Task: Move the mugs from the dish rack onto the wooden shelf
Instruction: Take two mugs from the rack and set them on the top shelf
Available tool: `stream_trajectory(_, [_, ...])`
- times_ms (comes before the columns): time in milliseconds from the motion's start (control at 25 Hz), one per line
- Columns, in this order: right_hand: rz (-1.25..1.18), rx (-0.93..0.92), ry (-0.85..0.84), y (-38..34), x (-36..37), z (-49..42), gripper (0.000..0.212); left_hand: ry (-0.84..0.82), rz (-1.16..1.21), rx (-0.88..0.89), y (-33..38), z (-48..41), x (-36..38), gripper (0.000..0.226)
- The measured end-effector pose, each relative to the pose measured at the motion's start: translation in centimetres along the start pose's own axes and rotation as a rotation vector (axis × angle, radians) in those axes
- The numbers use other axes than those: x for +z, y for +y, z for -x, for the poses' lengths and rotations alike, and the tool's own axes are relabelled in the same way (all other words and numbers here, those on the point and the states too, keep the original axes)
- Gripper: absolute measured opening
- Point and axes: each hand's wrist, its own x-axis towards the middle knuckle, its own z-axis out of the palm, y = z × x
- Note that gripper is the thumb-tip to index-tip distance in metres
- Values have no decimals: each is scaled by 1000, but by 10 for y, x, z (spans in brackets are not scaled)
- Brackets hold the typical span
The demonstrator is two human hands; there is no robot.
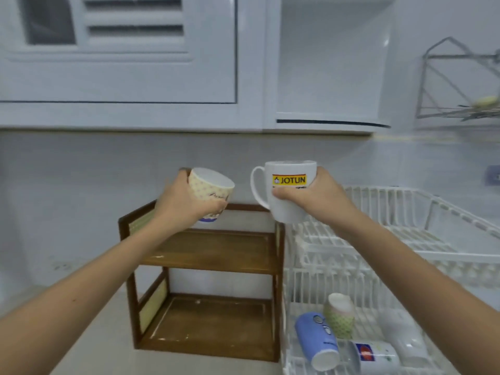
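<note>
Left hand [186, 201] grips a tilted yellow cup [209, 192]; right hand [311, 194] clasps an upright white Jotun mug [288, 190], handle left. Four mugs lie in the dish rack [405, 239], lower right.

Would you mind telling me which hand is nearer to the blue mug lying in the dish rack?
Right. The right hand holds the white Jotun mug above the rack; the left hand is over the wooden shelf, farther from the blue mug.

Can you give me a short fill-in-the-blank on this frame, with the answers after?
1. The white mug in the right hand bears the printed word ____.
2. The left hand holds a ____ patterned mug.
3. The wooden shelf stands to the ____ of the dish rack.
4. The blue mug in the rack lies on its ____.

Answers: JOTUN; yellow; left; side
</note>
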Motion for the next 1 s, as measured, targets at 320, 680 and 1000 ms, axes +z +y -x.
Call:
stream_trajectory(320, [-52, 196, 135, -4, 177, -40, 81, -48, 177, -324, -132, -31, 12, 82])
stream_trajectory(680, [75, 399, 166, 69, 265, -68, 89, -49, 333, -439, -198, -42, 63, 85])
stream_trajectory(1000, [-5, 391, 179, 98, 282, -75, 85, -75, 296, -453, -222, -49, 84, 89])
